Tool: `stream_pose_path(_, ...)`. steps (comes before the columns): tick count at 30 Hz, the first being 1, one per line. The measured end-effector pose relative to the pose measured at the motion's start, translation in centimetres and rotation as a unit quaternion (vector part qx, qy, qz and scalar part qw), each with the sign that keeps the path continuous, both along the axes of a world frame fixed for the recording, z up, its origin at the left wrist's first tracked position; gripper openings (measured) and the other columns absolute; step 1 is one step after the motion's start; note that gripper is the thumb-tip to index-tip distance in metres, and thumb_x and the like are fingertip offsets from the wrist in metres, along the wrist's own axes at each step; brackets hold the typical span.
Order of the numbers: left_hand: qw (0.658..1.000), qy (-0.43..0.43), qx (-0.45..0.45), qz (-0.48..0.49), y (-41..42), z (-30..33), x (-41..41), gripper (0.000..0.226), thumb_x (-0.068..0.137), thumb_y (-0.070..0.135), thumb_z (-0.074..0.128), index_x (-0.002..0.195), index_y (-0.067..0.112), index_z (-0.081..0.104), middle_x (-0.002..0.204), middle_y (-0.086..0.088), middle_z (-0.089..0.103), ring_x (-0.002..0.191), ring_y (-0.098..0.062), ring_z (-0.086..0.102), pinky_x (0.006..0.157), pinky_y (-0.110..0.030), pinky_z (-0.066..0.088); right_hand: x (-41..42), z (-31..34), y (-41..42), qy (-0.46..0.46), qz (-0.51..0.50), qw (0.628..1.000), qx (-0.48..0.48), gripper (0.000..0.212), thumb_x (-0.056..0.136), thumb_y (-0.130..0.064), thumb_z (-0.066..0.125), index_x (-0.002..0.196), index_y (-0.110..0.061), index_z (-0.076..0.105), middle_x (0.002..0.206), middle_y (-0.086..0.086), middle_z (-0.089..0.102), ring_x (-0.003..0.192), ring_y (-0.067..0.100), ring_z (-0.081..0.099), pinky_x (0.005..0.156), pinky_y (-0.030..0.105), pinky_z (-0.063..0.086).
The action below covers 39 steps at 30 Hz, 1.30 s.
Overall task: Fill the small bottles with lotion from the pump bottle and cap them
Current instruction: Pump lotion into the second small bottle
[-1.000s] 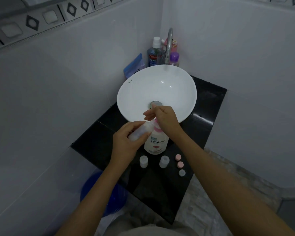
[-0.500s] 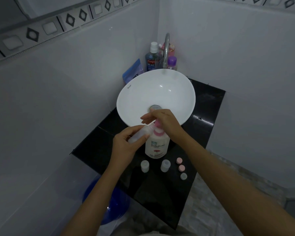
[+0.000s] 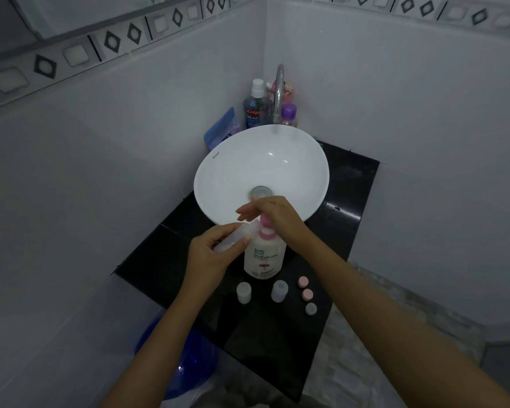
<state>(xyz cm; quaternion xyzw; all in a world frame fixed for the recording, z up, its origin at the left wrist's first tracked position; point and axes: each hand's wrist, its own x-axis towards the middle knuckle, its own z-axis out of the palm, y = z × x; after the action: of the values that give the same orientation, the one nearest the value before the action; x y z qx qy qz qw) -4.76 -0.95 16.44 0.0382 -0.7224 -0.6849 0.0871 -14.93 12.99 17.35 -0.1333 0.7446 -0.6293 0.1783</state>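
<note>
**Pump bottle under right hand, small bottle tilted at its spout**

Landmark = pump bottle (image 3: 264, 254): white body, pink collar and pump head, pink flower print, label reads "Shokubutsu". Stands upright on the black countertop (image 3: 280, 343), long axis vertical, just in front of the white basin (image 3: 218, 184)

Right hand (image 3: 273, 216) sits on top of the pump head, palm down, fingers loosely spread and pointing left. Pump head mostly hidden under it; can't tell how hard it presses

Left hand (image 3: 211, 256) is just left of the pump bottle, fingers and thumb pinching a small clear bottle (image 3: 236, 235). That bottle is translucent, uncapped, tilted: long axis runs from lower left up to the right, mouth end against the pump bottle's pink neck. Spout-to-mouth contact is blurred, can't confirm. Fill level not readable

In front of the pump bottle, two more small bottles stand upright: left one (image 3: 243, 293), right one (image 3: 279, 290), both uncapped, apart from each other

Right-front of the pump bottle, three loose caps in a short line running toward the camera: pink cap (image 3: 303, 281), second pink cap (image 3: 307, 295), pale grey-blue cap (image 3: 310, 309)

Behind the pump bottle, past the basin: chrome faucet (image 3: 278, 95), mouthwash bottle (image 3: 253, 108) to its left
</note>
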Motion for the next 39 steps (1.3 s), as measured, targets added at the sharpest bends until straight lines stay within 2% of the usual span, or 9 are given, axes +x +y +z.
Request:
stream_pose_path(3,1.000,0.006,-0.009,-0.003,-0.1,0.4,-0.1,0.027,0.079,0.015,0.073,0.104,0.023,0.069,0.102,0.008,0.072,0.097,-0.004,0.067,0.076,-0.011,0.051,0.0,-0.1,0.0,0.024,-0.019,1.000,-0.004,0.039,0.098,-0.023,0.039,0.090,-0.005,0.073,0.083,0.010,0.073,0.072,-0.002,0.064,0.071,0.008,0.047)
stream_pose_path(9,1.000,-0.011,0.011,0.002,0.3,0.0,-0.2,0.028,0.078,0.010,0.074,0.101,0.025,0.069,0.102,0.006,0.072,0.097,-0.003,0.067,0.074,-0.011,0.051,0.2,-1.8,-0.7,0.014,-0.061,0.998,0.012,0.042,0.098,-0.027,0.038,0.084,-0.010,0.073,0.075,-0.002,0.070,0.067,-0.005,0.059,0.061,0.009,0.047)
stream_pose_path(13,1.000,-0.022,0.017,0.003,0.3,0.1,-0.1,0.028,0.078,0.007,0.073,0.100,0.025,0.069,0.099,0.008,0.072,0.094,-0.001,0.068,0.073,-0.011,0.052,0.5,-1.6,-0.6,-0.001,-0.057,0.998,0.014,0.042,0.099,-0.027,0.039,0.084,-0.007,0.073,0.075,0.001,0.069,0.073,0.007,0.061,0.067,0.022,0.049)
stream_pose_path(15,1.000,-0.011,0.010,0.005,0.3,0.4,-0.2,0.028,0.078,0.008,0.074,0.099,0.027,0.069,0.097,0.011,0.072,0.093,0.000,0.068,0.073,-0.010,0.051,0.4,-0.7,-0.3,0.013,-0.035,0.999,0.002,0.040,0.098,-0.026,0.040,0.089,-0.004,0.073,0.077,0.004,0.070,0.074,0.007,0.065,0.073,0.018,0.051)
stream_pose_path(21,1.000,0.008,-0.010,0.009,0.0,0.7,-0.6,0.028,0.078,0.010,0.075,0.105,0.015,0.071,0.101,0.003,0.073,0.096,-0.007,0.068,0.076,-0.014,0.052,0.3,-0.6,-0.4,0.032,-0.060,0.998,-0.008,0.043,0.099,-0.026,0.039,0.089,-0.002,0.073,0.075,-0.001,0.070,0.068,-0.007,0.063,0.067,0.004,0.045)
stream_pose_path(28,1.000,-0.012,-0.028,0.007,0.0,-0.6,-0.5,0.033,0.078,0.010,0.075,0.111,0.008,0.069,0.106,-0.002,0.072,0.099,-0.006,0.067,0.077,-0.011,0.051,0.4,-2.3,-0.7,0.003,-0.068,0.998,0.015,0.044,0.099,-0.028,0.036,0.086,-0.008,0.073,0.080,0.002,0.070,0.071,-0.004,0.058,0.068,0.022,0.045)
stream_pose_path(31,1.000,-0.010,-0.015,0.010,0.1,-0.3,-0.3,0.029,0.078,0.010,0.074,0.106,0.016,0.071,0.101,0.006,0.073,0.095,-0.002,0.067,0.075,-0.010,0.050,0.4,-1.6,-0.6,0.007,-0.051,0.999,0.006,0.044,0.099,-0.028,0.038,0.089,-0.004,0.073,0.077,0.002,0.070,0.073,0.000,0.062,0.070,0.018,0.048)
stream_pose_path(34,1.000,0.005,-0.006,0.013,0.1,0.5,-0.5,0.028,0.077,0.010,0.075,0.096,0.031,0.071,0.091,0.018,0.074,0.092,0.002,0.067,0.074,-0.009,0.049,0.3,-0.4,0.0,0.014,-0.017,1.000,-0.014,0.043,0.097,-0.036,0.039,0.086,-0.015,0.075,0.079,-0.005,0.073,0.080,0.005,0.065,0.074,0.009,0.048)
stream_pose_path(39,1.000,0.011,-0.008,0.020,0.1,0.6,-0.7,0.028,0.077,0.010,0.075,0.100,0.026,0.070,0.098,0.011,0.072,0.093,-0.001,0.067,0.077,-0.012,0.051,0.2,-0.9,-0.6,0.032,-0.067,0.997,0.003,0.046,0.099,-0.029,0.037,0.091,-0.002,0.073,0.079,0.001,0.070,0.069,-0.010,0.061,0.064,-0.001,0.041)
